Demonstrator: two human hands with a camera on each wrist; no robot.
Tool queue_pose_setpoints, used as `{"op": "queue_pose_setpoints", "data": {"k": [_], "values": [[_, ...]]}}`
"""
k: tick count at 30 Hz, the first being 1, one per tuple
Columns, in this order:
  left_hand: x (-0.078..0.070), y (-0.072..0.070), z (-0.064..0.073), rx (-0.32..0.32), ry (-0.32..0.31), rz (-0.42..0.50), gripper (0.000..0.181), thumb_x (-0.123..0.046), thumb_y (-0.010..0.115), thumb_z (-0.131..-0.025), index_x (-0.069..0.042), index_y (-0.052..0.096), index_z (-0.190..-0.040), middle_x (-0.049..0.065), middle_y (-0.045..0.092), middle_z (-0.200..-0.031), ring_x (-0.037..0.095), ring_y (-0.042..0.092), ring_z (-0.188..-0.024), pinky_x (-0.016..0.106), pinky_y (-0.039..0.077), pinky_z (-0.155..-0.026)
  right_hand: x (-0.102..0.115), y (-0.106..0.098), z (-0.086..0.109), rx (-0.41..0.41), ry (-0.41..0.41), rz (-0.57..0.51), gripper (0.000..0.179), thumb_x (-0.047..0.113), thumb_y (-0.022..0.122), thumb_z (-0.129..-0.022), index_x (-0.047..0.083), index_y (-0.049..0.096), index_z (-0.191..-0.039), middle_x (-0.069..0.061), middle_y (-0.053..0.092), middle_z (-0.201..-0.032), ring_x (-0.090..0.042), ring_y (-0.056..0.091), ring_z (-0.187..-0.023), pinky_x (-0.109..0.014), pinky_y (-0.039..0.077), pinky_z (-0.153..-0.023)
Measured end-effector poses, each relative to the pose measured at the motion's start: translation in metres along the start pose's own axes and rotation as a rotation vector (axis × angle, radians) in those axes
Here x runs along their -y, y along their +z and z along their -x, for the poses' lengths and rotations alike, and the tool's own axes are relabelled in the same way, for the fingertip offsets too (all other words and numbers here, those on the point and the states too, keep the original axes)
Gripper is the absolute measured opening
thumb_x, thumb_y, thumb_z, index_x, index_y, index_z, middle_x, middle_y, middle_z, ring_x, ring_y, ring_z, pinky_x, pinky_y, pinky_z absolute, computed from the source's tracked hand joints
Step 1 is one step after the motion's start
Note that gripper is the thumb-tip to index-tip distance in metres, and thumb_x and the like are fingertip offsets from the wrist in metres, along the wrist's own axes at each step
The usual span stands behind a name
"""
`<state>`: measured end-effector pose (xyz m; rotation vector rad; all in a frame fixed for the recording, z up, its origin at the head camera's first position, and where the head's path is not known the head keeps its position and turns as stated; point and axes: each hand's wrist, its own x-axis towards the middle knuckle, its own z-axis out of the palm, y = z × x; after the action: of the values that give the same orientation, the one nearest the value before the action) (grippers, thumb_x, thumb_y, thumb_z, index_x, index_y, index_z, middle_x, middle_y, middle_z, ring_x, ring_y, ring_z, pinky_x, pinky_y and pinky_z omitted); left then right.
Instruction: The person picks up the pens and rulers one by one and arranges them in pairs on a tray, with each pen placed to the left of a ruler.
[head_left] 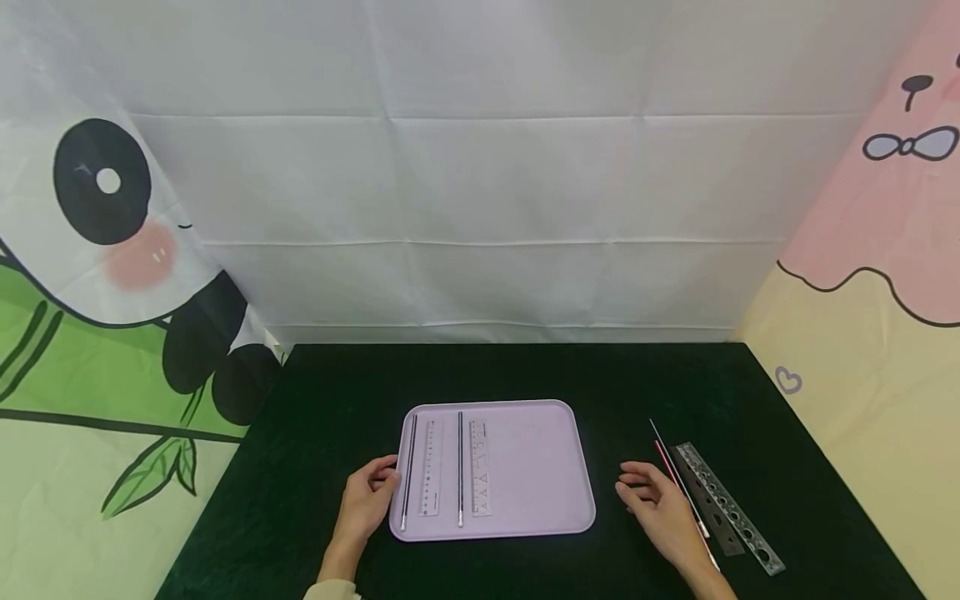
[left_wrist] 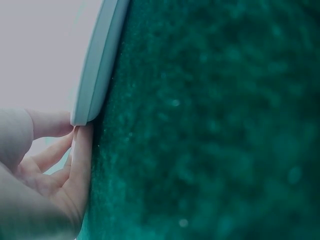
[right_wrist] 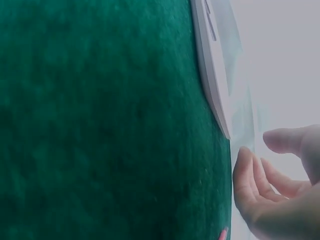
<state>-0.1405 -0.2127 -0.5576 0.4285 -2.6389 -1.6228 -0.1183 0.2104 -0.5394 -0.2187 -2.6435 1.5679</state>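
My left hand [head_left: 365, 500] pinches the left rim of a pale lilac tray [head_left: 536, 467], thumb and fingers meeting at its edge [left_wrist: 97, 70] in the left wrist view. On the tray's left half, two dark pencils [head_left: 408, 475] alternate with two clear rulers [head_left: 430, 467], all lying lengthwise. The second ruler [head_left: 481, 467] has cut-out shapes. To the right of the tray, my right hand [head_left: 660, 508] is held over the table with fingers loosely bent and thumb apart, nothing between them. Right beside it lie a red pencil [head_left: 667, 462] and a dark, white-ended pencil [head_left: 693, 505].
Further right, a grey ruler with holes [head_left: 708, 508] and a clear stencil ruler [head_left: 738, 517] lie slanted. A dark green cloth [head_left: 517, 371] covers the table. White fabric [head_left: 510, 183] hangs behind, with cartoon-printed cloth on both sides.
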Motion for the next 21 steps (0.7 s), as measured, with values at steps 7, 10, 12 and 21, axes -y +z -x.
{"op": "queue_pose_setpoints", "data": {"k": [7, 10, 12, 21], "values": [[0.0, 0.0, 0.0, -0.005, 0.001, 0.002, 0.035, -0.009, 0.059, -0.102, -0.002, 0.062, -0.136, 0.013, 0.065, -0.112, 0.024, 0.058, -0.094, 0.032, 0.048, -0.079, -0.003, -0.014, -0.002, 0.013, 0.021, 0.048, 0.035, 0.009, 0.07, -0.097, 0.0, 0.062, -0.13, -0.018, 0.066, -0.122, -0.024, 0.069, -0.098, -0.022, 0.055, -0.072], [0.0, 0.0, 0.0, -0.005, 0.0, 0.001, 0.035, -0.009, 0.059, -0.102, -0.002, 0.062, -0.136, 0.013, 0.065, -0.112, 0.024, 0.058, -0.094, 0.033, 0.048, -0.079, -0.005, -0.019, -0.002, 0.012, 0.01, 0.07, 0.035, 0.009, 0.07, -0.097, 0.0, 0.062, -0.129, -0.018, 0.066, -0.123, -0.025, 0.068, -0.1, -0.022, 0.054, -0.074], [0.0, 0.0, 0.0, -0.005, 0.001, -0.001, 0.035, -0.009, 0.059, -0.102, -0.002, 0.062, -0.136, 0.013, 0.065, -0.112, 0.024, 0.058, -0.094, 0.033, 0.048, -0.079, -0.006, -0.023, -0.002, 0.014, 0.011, 0.097, 0.034, 0.011, 0.07, -0.097, 0.0, 0.062, -0.129, -0.018, 0.066, -0.124, -0.026, 0.068, -0.101, -0.021, 0.053, -0.075], [0.0, -0.001, 0.0, -0.007, -0.004, -0.004, 0.035, -0.01, 0.059, -0.102, -0.003, 0.062, -0.136, 0.013, 0.065, -0.112, 0.024, 0.058, -0.094, 0.033, 0.047, -0.078, -0.018, -0.039, -0.005, 0.04, 0.031, 0.151, 0.038, 0.015, 0.068, -0.099, -0.001, 0.06, -0.132, -0.019, 0.064, -0.126, -0.025, 0.067, -0.103, -0.022, 0.052, -0.076]]}}
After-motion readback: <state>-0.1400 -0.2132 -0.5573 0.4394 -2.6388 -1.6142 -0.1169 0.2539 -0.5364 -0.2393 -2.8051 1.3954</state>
